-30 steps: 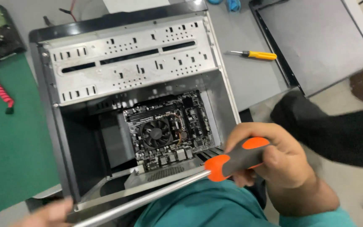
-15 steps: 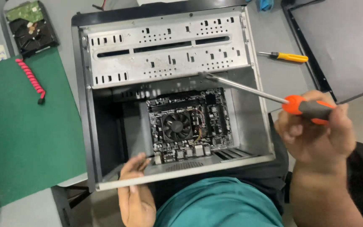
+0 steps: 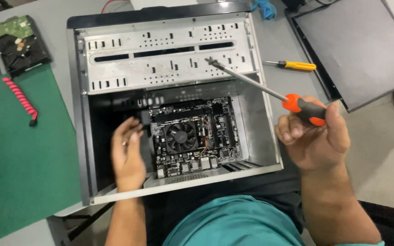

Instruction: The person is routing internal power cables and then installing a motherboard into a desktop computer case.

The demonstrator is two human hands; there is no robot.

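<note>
Since half a second ago, left hand (image 3: 127,155) has slid from the open grey metal computer case (image 3: 82,136) rim inside, fingers loosely spread beside the black motherboard (image 3: 192,134) at centre. Right hand (image 3: 314,136) grips the orange-handled long screwdriver (image 3: 304,109), tip resting on the perforated drive bay (image 3: 160,54) at upper centre.

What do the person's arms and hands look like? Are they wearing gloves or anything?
No gloves. Both hands are bare: the left hand and the right hand have nothing covering the fingers. The left hand seems to have a thin ring on one finger, though it is small and hard to make out. Both forearms are bare too, with no watch or long sleeves showing. A teal shirt shows below.
</note>
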